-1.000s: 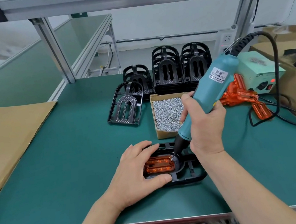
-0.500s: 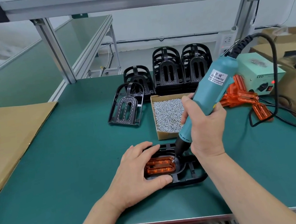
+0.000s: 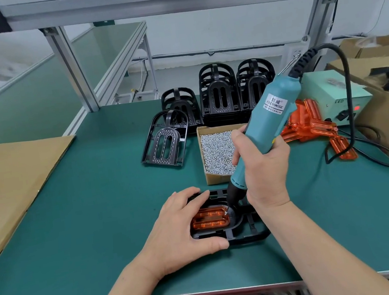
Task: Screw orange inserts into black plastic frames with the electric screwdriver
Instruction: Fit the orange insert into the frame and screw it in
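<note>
Left hand (image 3: 179, 228) clasping black frame (image 3: 238, 236), right hand (image 3: 262, 164) gripping tilted screwdriver (image 3: 264, 128), tip seemingly on orange insert (image 3: 210, 220)

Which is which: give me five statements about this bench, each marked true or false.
1. The right hand holds the screwdriver. True.
2. The left hand rests on cardboard. False: it holds the frame.
3. The screwdriver's tip is at the insert's right end. True.
4. The box is empty. False: it is full of screws.
5. Spare inserts lie left of the box. False: they lie right of it.
</note>
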`<action>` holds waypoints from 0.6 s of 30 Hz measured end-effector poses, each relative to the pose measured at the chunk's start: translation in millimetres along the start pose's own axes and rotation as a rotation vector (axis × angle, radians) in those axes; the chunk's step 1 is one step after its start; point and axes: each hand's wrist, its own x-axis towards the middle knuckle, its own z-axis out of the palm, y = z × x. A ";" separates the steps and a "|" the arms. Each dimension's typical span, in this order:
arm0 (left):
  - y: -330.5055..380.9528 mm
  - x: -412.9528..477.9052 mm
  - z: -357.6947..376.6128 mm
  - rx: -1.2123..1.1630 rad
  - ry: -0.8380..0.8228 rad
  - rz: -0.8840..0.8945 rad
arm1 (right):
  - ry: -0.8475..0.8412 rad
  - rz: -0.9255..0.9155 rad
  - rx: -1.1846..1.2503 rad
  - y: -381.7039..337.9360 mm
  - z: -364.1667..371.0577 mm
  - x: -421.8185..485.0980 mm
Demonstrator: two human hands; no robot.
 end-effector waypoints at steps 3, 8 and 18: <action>-0.2 -0.4 0.5 -0.006 0.004 -0.003 | 0.012 0.000 -0.001 0.2 -0.9 0.1; 0.8 -0.2 0.2 -0.020 0.016 0.002 | 0.022 0.013 -0.001 -0.1 -0.9 0.1; 2.9 -0.7 0.1 -0.020 0.039 0.012 | -0.015 0.021 -0.026 -0.1 3.5 -6.9</action>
